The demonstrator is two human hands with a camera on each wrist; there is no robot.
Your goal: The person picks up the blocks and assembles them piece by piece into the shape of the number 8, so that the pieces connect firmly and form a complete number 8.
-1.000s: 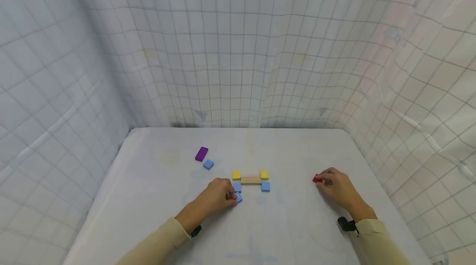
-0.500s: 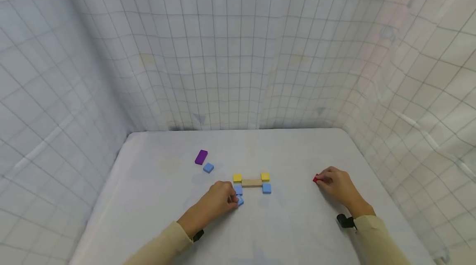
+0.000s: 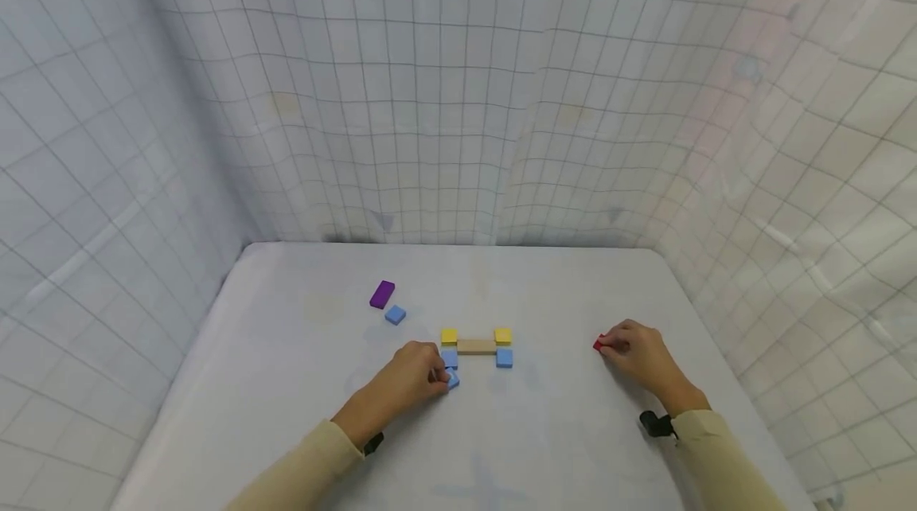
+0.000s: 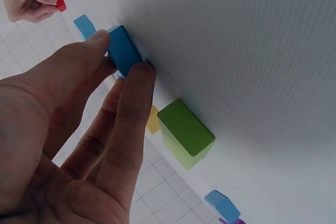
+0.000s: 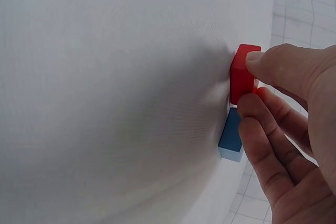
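Note:
My left hand (image 3: 404,380) pinches a small blue block (image 4: 124,51) between thumb and fingers, low over the white table. That block sits just in front of another blue block (image 3: 449,359), beside a tan wooden bar (image 3: 476,347). A green block (image 4: 185,130) stands near the left fingers in the left wrist view; the hand hides it in the head view. At the right, my right hand (image 3: 641,360) holds a red block (image 5: 243,75) by thumb and fingertips, at the table surface. Close to those fingers is one more blue block (image 5: 231,136), hidden in the head view.
Two yellow blocks (image 3: 503,336) adjoin the bar's far corners, and a blue block (image 3: 505,357) lies at its near right corner. Farther left lie a purple block (image 3: 383,294) and a blue block (image 3: 396,315). Gridded white curtains (image 3: 430,97) surround the white table (image 3: 559,431).
The head view has shifted slightly. Both hands keep their hold in nearly the same places; the right hand's red block has turned a little.

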